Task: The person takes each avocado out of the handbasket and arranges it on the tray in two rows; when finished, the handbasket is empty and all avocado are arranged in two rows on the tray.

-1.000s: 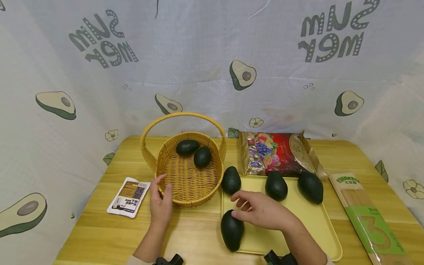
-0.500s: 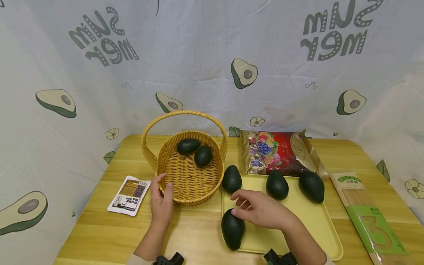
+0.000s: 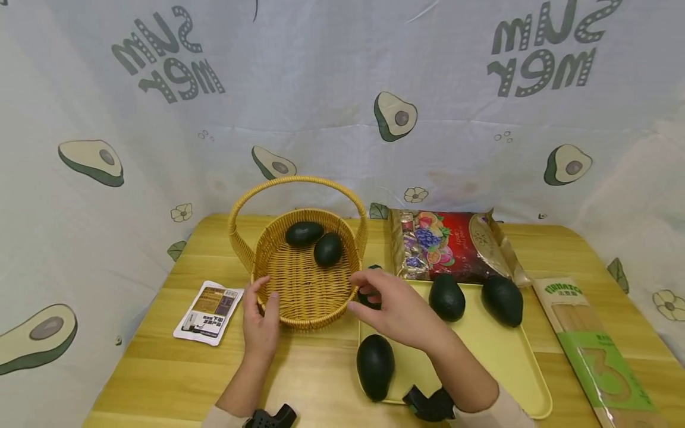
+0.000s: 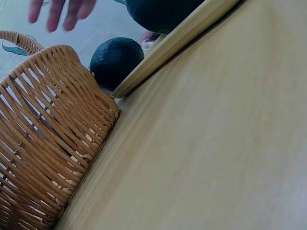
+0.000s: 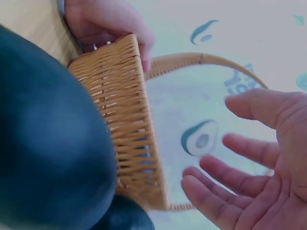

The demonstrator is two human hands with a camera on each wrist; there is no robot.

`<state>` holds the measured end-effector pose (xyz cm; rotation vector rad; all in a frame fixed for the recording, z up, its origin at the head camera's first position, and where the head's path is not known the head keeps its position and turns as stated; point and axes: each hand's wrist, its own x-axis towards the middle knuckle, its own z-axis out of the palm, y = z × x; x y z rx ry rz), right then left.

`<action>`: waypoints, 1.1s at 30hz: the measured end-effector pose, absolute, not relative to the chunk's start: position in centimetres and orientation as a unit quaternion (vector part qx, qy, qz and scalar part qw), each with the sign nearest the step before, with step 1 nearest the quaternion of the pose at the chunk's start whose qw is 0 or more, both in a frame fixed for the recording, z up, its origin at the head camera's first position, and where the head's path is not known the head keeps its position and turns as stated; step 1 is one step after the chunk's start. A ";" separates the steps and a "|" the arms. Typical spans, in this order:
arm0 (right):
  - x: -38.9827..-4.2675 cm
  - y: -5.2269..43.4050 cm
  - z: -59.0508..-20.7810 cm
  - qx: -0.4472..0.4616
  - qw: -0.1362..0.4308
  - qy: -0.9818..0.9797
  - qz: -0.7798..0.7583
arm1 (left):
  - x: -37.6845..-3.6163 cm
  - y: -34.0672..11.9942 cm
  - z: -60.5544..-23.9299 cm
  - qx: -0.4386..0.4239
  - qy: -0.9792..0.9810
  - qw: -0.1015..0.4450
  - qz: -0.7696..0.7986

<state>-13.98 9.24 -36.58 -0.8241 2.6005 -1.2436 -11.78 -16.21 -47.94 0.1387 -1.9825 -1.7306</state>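
Observation:
A round yellow wicker basket [image 3: 299, 291] with a tall arched handle holds two dark green avocados [image 3: 304, 234] at its back. My left hand [image 3: 260, 324] grips the basket's front-left rim. My right hand [image 3: 393, 306] hovers by the basket's right rim, fingers loosely bent and nothing between them. It partly hides an avocado at the tray's back-left corner. Another avocado [image 3: 376, 367] lies at the front-left corner of the yellow tray [image 3: 481, 356]; two more, a middle avocado [image 3: 446, 297] and a right avocado [image 3: 502, 301], sit along its back edge. In the right wrist view, the right fingers [image 5: 216, 191] are spread.
A red and gold candy bag [image 3: 455, 246] lies behind the tray. To the tray's right is a long green-labelled pasta pack [image 3: 594, 351]. A white pouch [image 3: 209, 314] lies left of the basket. A printed curtain [image 3: 321, 89] hangs behind the wooden table [image 3: 160, 380].
My right hand has left the front-left avocado, moving up and left to the basket's right rim. That avocado stays on the tray. My left hand keeps its place at the basket.

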 end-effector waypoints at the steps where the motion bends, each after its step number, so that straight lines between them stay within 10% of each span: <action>1: -14.4 8.7 -36.4 -0.270 0.065 0.870 -0.408 | -11.8 -16.2 -47.9 0.050 -0.726 0.251 -0.638; 33: -24.1 0.0 -38.7 -0.286 0.193 0.909 -0.232 | -10.9 -15.3 -44.9 0.032 -0.718 0.260 -0.644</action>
